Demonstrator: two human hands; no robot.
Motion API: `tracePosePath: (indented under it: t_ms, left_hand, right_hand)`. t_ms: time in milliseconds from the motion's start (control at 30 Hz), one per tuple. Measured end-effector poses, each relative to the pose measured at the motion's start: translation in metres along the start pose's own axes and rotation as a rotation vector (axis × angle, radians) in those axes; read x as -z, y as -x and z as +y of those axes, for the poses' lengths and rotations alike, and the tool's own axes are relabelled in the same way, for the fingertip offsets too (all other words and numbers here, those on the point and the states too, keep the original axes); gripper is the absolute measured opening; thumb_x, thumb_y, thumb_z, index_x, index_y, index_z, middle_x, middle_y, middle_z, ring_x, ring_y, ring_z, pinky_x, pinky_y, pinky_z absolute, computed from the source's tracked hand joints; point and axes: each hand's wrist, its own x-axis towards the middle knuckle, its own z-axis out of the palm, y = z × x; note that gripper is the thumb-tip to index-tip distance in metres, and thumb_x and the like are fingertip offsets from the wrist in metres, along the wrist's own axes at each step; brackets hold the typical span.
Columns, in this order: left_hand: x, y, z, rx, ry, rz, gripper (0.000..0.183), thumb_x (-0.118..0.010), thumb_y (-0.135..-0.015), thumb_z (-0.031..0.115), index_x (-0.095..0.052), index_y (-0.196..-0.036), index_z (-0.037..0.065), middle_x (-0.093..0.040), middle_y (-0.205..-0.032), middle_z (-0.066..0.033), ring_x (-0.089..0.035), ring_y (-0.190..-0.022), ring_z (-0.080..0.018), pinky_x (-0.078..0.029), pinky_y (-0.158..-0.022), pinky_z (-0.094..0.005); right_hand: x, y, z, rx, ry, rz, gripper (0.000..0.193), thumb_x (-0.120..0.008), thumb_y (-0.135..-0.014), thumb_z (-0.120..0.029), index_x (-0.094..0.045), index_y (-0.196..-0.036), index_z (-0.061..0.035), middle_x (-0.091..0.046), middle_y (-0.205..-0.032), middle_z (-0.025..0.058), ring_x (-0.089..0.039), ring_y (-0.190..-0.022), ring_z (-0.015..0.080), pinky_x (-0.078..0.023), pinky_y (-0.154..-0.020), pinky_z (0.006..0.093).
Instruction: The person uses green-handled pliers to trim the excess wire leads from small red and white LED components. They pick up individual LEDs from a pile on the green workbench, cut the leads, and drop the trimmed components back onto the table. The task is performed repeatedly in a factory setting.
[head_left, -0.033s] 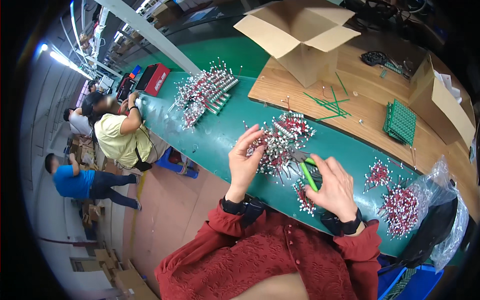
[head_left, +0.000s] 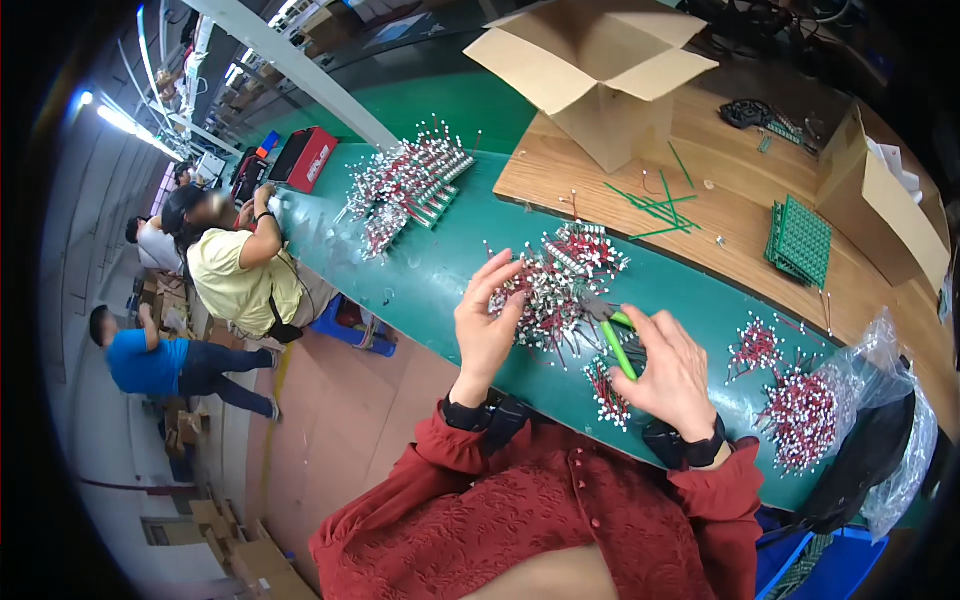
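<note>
Green-handled cutting pliers (head_left: 620,346) are gripped in my right hand (head_left: 668,372), their dark jaws pointing into a heap of small white connectors on red and dark wires (head_left: 545,300). At the heap's left edge is my left hand (head_left: 484,325), its fingers curved and the thumb apart from them; I see nothing held between them. Small boards with wired connectors (head_left: 585,248) lie at the heap's far side. A smaller bunch of wired connectors (head_left: 607,395) rests just below the pliers, close to my right hand.
More wired boards (head_left: 410,190) lie farther left on the green bench. Wired bunches (head_left: 800,425) and a clear plastic bag (head_left: 880,370) are at right. On the wooden board stand an open carton (head_left: 620,120), green strips (head_left: 655,212) and stacked green boards (head_left: 800,245). A person in yellow (head_left: 245,270) works at left.
</note>
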Motion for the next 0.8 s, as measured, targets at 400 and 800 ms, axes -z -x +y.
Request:
tracePosePath:
  t_ms: [400, 800]
  left_hand:
    - [-0.020, 0.014, 0.021, -0.467, -0.215, -0.186, 0.029, -0.071, -0.070, -0.003, -0.065, -0.098, 0.002, -0.063, -0.107, -0.0119, -0.058, -0.106, -0.0310, -0.047, -0.088, -0.0385]
    - [-0.016, 0.023, 0.033, -0.408, -0.270, -0.414, 0.026, -0.069, -0.072, -0.002, -0.066, -0.097, 0.004, -0.063, -0.100, -0.0101, -0.060, -0.098, -0.0285, -0.049, -0.084, -0.0353]
  right_hand:
    - [0.008, -0.002, 0.026, -0.211, -0.830, -0.421, 0.071, -0.078, -0.065, -0.016, -0.051, -0.128, 0.0019, -0.054, -0.108, 0.0047, -0.053, -0.097, 0.0133, -0.043, -0.081, 0.0268]
    - [0.017, -0.005, 0.037, -0.222, -1.057, -0.217, 0.069, -0.076, -0.070, -0.007, -0.045, -0.131, 0.0038, -0.053, -0.114, 0.0029, -0.049, -0.103, 0.0089, -0.040, -0.088, 0.0224]
